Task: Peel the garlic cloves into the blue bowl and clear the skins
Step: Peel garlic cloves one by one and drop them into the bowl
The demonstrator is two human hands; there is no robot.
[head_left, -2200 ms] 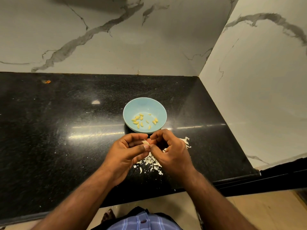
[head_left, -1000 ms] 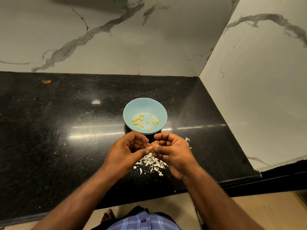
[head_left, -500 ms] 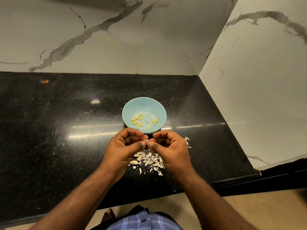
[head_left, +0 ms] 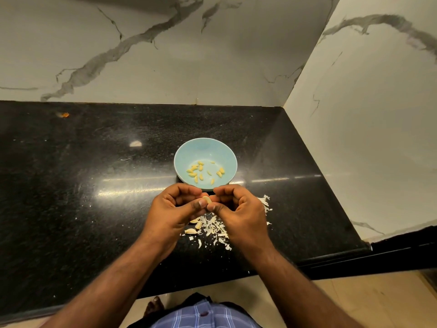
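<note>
Head view: the left hand (head_left: 173, 210) and right hand (head_left: 238, 209) meet at the counter's centre, both pinching one garlic clove (head_left: 207, 199) between curled fingertips. The blue bowl (head_left: 205, 150), just beyond at 12 o'clock, holds peeled cloves (head_left: 201, 172). Papery skins (head_left: 214, 227) and unpeeled cloves (head_left: 191, 231) lie beneath the hands on the black countertop (head_left: 71, 185), toward 6 o'clock.

Warm, fairly dim light is cast from overhead, and a long streak of glare is thrown across the black countertop (head_left: 71, 185), with a small bright spot mirrored beyond it. Straight edges are bowed by the wide lens toward the corners. The marble wall (head_left: 165, 55) is evenly lit; focus is held throughout.
</note>
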